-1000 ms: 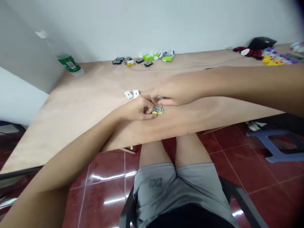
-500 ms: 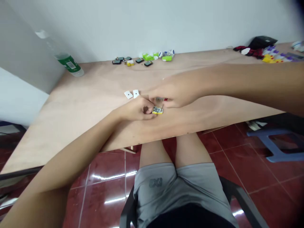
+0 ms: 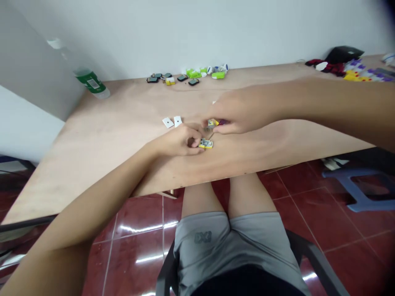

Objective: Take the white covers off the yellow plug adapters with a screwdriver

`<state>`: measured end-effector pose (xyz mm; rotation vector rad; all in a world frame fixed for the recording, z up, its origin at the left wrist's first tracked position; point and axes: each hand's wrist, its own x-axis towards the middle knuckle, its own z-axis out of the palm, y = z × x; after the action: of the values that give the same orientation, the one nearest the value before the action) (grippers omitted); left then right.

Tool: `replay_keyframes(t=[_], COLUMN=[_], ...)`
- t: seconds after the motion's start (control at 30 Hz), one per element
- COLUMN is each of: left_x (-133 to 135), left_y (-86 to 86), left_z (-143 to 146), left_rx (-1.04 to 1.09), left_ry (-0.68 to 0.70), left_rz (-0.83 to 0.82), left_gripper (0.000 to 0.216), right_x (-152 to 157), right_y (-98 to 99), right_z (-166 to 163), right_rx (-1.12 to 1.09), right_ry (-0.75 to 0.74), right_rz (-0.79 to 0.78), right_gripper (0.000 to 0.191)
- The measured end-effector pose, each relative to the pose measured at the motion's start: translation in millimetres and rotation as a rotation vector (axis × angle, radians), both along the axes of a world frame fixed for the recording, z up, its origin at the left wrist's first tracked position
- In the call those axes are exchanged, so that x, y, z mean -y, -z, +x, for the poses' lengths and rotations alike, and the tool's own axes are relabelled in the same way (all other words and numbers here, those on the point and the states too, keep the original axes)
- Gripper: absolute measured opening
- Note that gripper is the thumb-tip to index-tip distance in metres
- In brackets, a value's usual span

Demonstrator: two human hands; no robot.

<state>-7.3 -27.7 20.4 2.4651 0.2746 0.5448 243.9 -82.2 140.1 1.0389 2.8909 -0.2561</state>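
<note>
A small yellow module (image 3: 205,143) was found on the tabletop (image 3: 123,123) near its front edge, pinched at one end by the fingertips of the left hand (image 3: 180,141). Just behind it, a second small piece (image 3: 212,122) was held pinched in the right hand (image 3: 239,113). Two white squares (image 3: 168,122) were noted beside the left hand, on its far side.

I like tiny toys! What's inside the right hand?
The right hand pinches a small yellow and grey piece that pokes out, with a reddish bit beside it. The fingers cover the rest, so its full shape cannot be seen.
</note>
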Motion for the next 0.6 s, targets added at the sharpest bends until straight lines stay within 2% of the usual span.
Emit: replay_keyframes(t=[0.13, 0.17, 0.23, 0.33, 0.4, 0.47, 0.6], left_x=[-0.2, -0.2, -0.1, -0.7, -1.7, -2.7, -3.6], left_y=[-1.5, -1.6, -1.3, -0.2, 0.7, 1.2, 0.9], left_z=[-1.6, -2.2, -3.7, -5.6, -6.4, -6.9, -6.8], left_rx=[-0.023, -0.024, -0.031, -0.041, -0.044, -0.047, -0.041], left_ry=[0.014, 0.015, 0.024, 0.037, 0.050, 0.059, 0.049], left_rz=[-0.024, -0.036, -0.064, -0.095, -0.113, -0.125, -0.126], left_gripper=[0.019, 0.018, 0.016, 0.011, 0.010, 0.010, 0.012], right_x=[3.3, 5.5, 11.7, 22.4, 27.9, 30.9, 30.3], right_y=[9.6, 16.2, 34.5, 70.7, 96.3, 118.6, 144.5], right_z=[25.0, 30.7, 38.5, 39.2, 33.5, 26.9, 21.1], right_rx=[-0.276, -0.340, -0.435, -0.472, -0.550, -0.636, -0.666], right_ry=[-0.009, 0.013, 0.069, 0.123, 0.132, 0.161, 0.143], right_rz=[-0.064, -0.089, -0.087, -0.032, -0.041, -0.039, -0.035], right_gripper=[0.006, 0.012, 0.025, 0.029, 0.029, 0.020, 0.015])
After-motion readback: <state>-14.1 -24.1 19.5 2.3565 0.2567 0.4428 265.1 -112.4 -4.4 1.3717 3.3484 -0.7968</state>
